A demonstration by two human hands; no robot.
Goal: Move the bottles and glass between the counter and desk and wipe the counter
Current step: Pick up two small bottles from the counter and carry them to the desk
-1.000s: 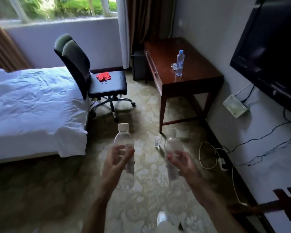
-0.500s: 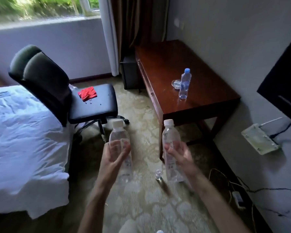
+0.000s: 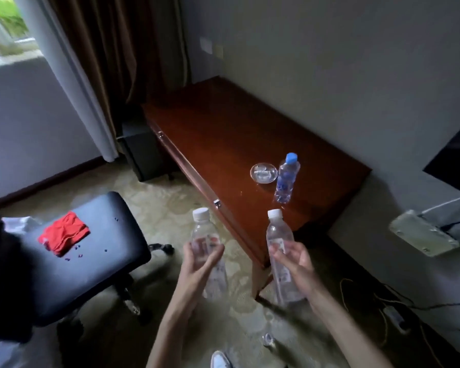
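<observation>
Closer now to the glossy wooden desk (image 3: 223, 134), both hands (image 3: 197, 264) (image 3: 295, 264) grip clear plastic bottles (image 3: 210, 261) (image 3: 280, 251).

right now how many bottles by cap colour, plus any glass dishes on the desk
white-cap bottles: 2, one in the left hand at, one in the right hand at
blue-cap bottle: 1
glass dish: 1
total: 4

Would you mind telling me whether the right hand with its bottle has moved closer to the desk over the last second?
Yes. The right hand and its white-capped bottle have moved toward the desk; the cap now overlaps the desk's near corner, short of the blue-capped bottle.
</observation>
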